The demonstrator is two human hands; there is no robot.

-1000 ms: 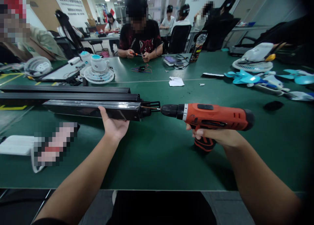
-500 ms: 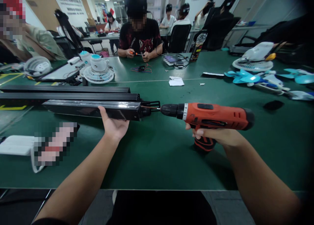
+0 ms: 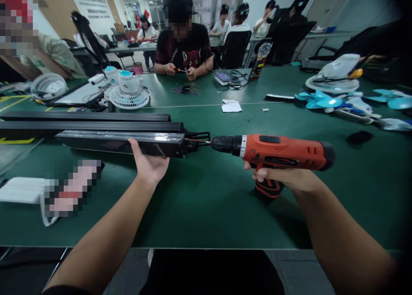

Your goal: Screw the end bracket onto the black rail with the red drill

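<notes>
A long black bar (image 3: 106, 144) with a shiny top lies across the left of the table. My left hand (image 3: 149, 164) grips it near its right end, thumb on the front face and the other fingers hidden underneath. A black bracket (image 3: 201, 136) sticks out of that end. My right hand (image 3: 283, 177) is closed round the handle of a red cordless drill (image 3: 286, 151), which lies level and points left. From its black chuck (image 3: 222, 144) a thin bit reaches past the bracket to the bar's end. Whether the bit touches a screw is too small to tell.
Two more black bars (image 3: 96, 126) lie behind the held one. A phone (image 3: 75, 188) and a white object (image 3: 22, 190) are at the front left. Fans (image 3: 128, 93), paper scraps (image 3: 231, 106) and blue fan blades (image 3: 318, 100) lie farther back. A person (image 3: 183, 46) sits opposite.
My hands, the bar and the drill show no clear movement. In the background at the right, a person's raised arm has come down a little.
</notes>
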